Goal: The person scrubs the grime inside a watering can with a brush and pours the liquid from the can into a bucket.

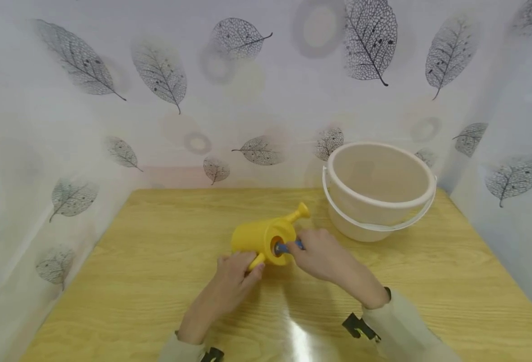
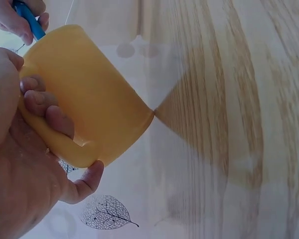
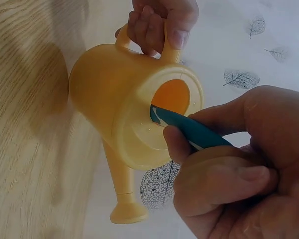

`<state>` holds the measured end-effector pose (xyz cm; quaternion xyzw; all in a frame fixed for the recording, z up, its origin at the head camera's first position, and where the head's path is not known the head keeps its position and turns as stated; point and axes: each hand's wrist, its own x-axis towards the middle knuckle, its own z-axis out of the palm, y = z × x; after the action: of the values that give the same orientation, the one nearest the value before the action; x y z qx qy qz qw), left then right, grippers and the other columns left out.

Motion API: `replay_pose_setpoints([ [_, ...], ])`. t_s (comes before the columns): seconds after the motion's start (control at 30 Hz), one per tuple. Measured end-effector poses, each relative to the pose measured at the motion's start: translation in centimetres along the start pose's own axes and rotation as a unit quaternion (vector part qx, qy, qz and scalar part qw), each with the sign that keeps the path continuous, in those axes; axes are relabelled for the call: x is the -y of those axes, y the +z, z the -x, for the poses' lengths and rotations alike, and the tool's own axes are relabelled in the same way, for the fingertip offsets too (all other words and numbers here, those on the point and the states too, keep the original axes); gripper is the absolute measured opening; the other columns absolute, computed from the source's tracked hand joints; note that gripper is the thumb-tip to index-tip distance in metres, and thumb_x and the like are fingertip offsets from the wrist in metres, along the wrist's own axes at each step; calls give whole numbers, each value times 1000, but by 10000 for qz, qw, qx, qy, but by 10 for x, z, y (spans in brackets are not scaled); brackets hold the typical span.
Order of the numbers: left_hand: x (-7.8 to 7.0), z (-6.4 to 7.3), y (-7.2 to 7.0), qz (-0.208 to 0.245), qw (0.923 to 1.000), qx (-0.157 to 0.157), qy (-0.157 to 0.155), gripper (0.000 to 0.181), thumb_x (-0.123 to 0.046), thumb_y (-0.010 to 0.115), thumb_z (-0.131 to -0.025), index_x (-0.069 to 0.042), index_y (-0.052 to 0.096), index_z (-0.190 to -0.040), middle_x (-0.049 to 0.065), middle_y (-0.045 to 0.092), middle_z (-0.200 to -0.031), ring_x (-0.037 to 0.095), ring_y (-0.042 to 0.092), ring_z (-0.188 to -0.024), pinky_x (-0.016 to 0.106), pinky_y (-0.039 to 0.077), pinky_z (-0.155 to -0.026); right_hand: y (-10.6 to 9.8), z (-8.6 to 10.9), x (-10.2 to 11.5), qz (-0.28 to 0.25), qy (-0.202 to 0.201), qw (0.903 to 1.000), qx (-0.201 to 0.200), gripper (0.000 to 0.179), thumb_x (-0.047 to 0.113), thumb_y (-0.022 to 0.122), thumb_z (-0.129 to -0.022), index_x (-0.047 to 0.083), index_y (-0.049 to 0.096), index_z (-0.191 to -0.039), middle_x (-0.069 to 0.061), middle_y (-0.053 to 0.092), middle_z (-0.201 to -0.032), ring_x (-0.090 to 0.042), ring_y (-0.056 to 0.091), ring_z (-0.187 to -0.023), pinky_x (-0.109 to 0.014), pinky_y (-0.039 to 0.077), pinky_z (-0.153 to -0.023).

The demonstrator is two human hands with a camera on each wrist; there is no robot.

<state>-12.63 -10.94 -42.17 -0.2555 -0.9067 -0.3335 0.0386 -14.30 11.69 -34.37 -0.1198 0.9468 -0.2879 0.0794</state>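
A yellow watering can (image 1: 252, 236) is tilted over the table, its opening toward the right hand and its spout (image 1: 298, 213) pointing away to the right. Its bottom edge meets the tabletop in the left wrist view. My left hand (image 1: 236, 276) grips the can's handle (image 2: 60, 144), fingers curled through the loop. My right hand (image 1: 320, 254) holds a slim blue handle (image 3: 189, 128) with a white stripe, between thumb and fingers. The blue handle's far end is at the can's round opening (image 3: 172, 97); whatever lies beyond it is hidden, so its kind cannot be told.
A white bucket (image 1: 379, 211) with its bail handle hanging down in front stands at the back right of the wooden table (image 1: 157, 241). A leaf-patterned sheet (image 1: 256, 100) hangs behind the table and along its sides.
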Motion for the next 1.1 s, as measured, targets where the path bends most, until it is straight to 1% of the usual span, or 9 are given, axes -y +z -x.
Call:
replay_pose_setpoints([
  [0.2,1,0,-1,-78,10000,-37,7,29,-32,51,-106,-25,46,-78,-16,38,-70,2,38,-67,37,27,-80,5,-3,0,-192,41,9998,104,40,25,53,-102,16,44,-64,4,42,-57,-10,38,-49,-24,32,-48],
  [0.37,3,0,-1,-111,9999,-96,28,29,-32,52,-106,-26,46,-78,-17,38,-70,2,38,-67,37,27,-80,9,-4,0,-334,4,9994,80,42,24,54,-102,17,42,-62,6,39,-54,-9,34,-46,-23,30,-45],
  [0.63,2,-1,1,-60,10000,-70,13,28,-32,52,-106,-26,46,-80,-17,38,-71,3,39,-70,36,27,-81,7,1,5,-41,-166,9997,-182,42,23,55,-101,16,42,-62,5,39,-54,-10,35,-46,-24,30,-46],
  [0.8,0,-1,0,-125,9998,-120,56,28,-32,53,-106,-26,46,-79,-17,38,-71,3,39,-69,37,27,-81,2,6,11,82,-113,9992,-362,38,21,56,-100,16,45,-65,3,41,-55,-10,36,-47,-24,31,-45],
  [0.87,0,-2,-1,-164,9998,-123,75,28,-32,53,-106,-26,46,-79,-17,38,-71,3,38,-69,37,27,-81,1,9,14,131,-180,9987,-450,37,20,57,-100,15,46,-65,3,43,-56,-10,37,-47,-23,32,-45],
  [0.97,0,-2,-1,-234,9996,-129,81,28,-32,53,-106,-26,46,-79,-16,38,-71,3,38,-69,37,27,-80,2,14,17,260,-419,9967,-637,37,16,58,-99,15,46,-64,3,42,-56,-9,36,-47,-22,30,-45],
  [1.03,0,-2,-1,-257,9996,-120,78,28,-32,52,-106,-26,46,-79,-16,38,-71,3,38,-69,37,27,-80,3,16,18,485,-667,9926,-886,38,15,60,-98,14,45,-64,3,39,-56,-9,35,-48,-21,29,-45],
  [1.1,1,-2,-1,-266,9996,-119,46,29,-32,53,-106,-25,46,-79,-16,37,-70,3,38,-69,37,27,-80,7,18,19,793,-948,9851,-1194,38,14,63,-97,14,44,-64,4,36,-56,-9,33,-48,-20,27,-44],
])
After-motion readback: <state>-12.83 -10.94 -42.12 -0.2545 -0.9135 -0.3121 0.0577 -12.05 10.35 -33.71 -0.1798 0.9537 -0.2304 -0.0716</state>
